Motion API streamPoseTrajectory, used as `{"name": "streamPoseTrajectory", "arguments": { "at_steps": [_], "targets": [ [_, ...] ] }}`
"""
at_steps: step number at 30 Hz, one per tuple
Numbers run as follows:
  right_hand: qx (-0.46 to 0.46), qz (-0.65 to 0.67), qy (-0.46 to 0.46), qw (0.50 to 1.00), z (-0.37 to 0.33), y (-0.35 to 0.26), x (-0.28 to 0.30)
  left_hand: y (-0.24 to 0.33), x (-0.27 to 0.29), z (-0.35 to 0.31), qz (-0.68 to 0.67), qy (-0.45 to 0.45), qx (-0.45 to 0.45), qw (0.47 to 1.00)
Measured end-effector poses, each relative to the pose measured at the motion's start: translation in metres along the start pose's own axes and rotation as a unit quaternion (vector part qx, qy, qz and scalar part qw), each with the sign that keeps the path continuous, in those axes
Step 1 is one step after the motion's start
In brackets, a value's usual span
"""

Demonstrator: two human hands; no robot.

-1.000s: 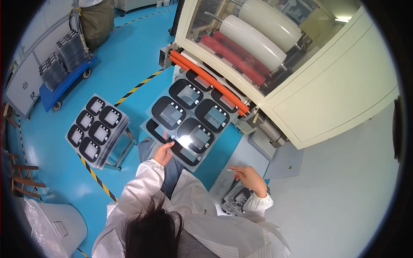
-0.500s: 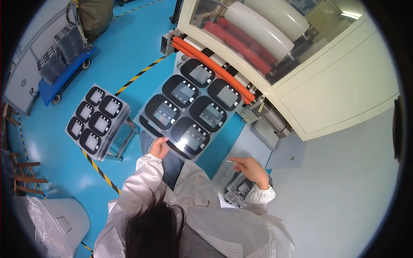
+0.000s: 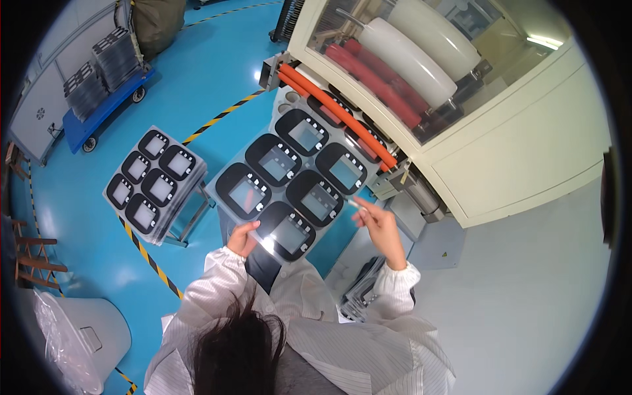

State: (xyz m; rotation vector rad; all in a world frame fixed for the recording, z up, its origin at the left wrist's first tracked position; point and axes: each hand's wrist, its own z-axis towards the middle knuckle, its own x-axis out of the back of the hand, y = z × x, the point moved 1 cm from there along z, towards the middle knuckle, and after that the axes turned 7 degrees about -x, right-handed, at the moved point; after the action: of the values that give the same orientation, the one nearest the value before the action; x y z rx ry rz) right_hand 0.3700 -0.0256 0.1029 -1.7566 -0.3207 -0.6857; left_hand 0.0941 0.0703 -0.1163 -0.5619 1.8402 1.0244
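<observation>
At the lower left of the frame, a white bin (image 3: 112, 329) holds a crumpled clear liner (image 3: 56, 349); any further contents cannot be seen. Above it, upper left, a blue trolley (image 3: 80, 137) carries two stacks of sheets (image 3: 113, 62), with a brown sack (image 3: 158, 26) just behind, contents hidden. Left of centre, a pile of six-frame sheets (image 3: 137, 168) rests on a metal stand (image 3: 191, 227).

At centre, the left hand (image 3: 242, 238) is closed in a pinch on the near left edge of a printed sheet (image 3: 304, 172), thumb on top. The sheet lies tilted across mid-frame, bearing six black rounded frames with clear windows. It appears light, thin and springy, with a glossy face likely to slip and to mark or crease. Grip is best taken at the bare border, clear of the windows, with the far side supported.

Right of centre, the right hand (image 3: 382, 234) is partly curled, a slim white tool (image 3: 356, 204) between its fingers, near the sheet's right edge; contact cannot be confirmed. Below it sit dark-framed pieces (image 3: 362, 289). At upper right, a cream machine housing (image 3: 500, 151) encloses white rollers (image 3: 411, 62) and red rollers (image 3: 375, 85) behind a window.
</observation>
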Motion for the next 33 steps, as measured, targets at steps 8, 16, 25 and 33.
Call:
{"name": "streamPoseTrajectory", "arguments": {
  "at_steps": [8,16,25,33],
  "targets": [
    [0.107,-0.093,0.142,0.980,0.114,-0.009,-0.051,0.027,-0.042,-0.051,-0.036,-0.069,-0.099,0.992],
    [0.182,-0.170,0.140,0.958,0.196,-0.031,-0.083,0.046,-0.081,-0.064,-0.020,-0.102,-0.122,0.987],
    [0.172,-0.273,0.139,0.936,0.208,-0.042,-0.110,0.057,-0.085,-0.085,-0.011,-0.099,-0.119,0.988],
    [0.171,-0.304,0.091,0.933,0.187,-0.053,-0.130,0.068,-0.073,-0.113,-0.014,-0.108,-0.118,0.987]
  ]
}}
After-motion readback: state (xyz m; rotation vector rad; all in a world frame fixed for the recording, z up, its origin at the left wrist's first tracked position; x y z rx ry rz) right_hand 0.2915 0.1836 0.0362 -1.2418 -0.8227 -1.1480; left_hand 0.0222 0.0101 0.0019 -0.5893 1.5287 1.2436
